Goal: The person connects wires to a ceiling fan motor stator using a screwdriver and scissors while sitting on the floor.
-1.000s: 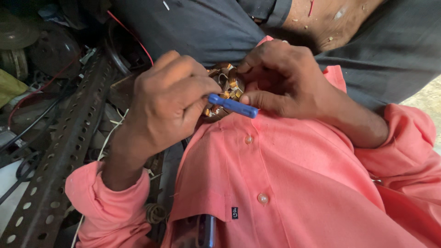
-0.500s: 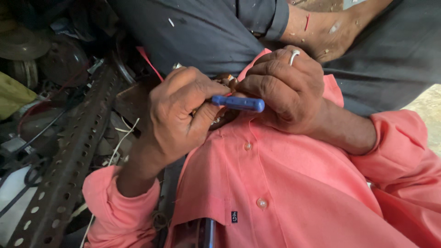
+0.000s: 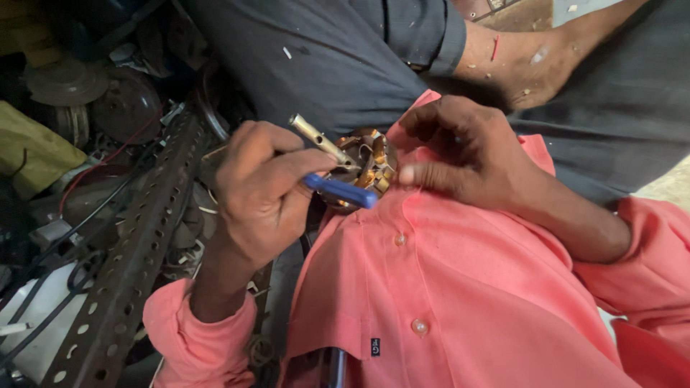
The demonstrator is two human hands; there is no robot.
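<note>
Two hands now apart: left [image 3: 262, 190] clamped on blue tool [image 3: 340, 191], right [image 3: 463, 154] slid to three o'clock, gripping coil [image 3: 368, 169].

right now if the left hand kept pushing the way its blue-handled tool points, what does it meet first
Most likely the copper-wound motor part. The left hand aims the blue-handled tool toward it, and the right hand sits just beyond. Depth is unclear.

To your left a perforated steel angle bar [image 3: 136, 251] runs diagonally over dim clutter: dark round metal discs [image 3: 126, 108], a yellow-green cloth [image 3: 32, 147], loose wires [image 3: 86, 169]. Pale floor [image 3: 672, 190] at far right.
</note>
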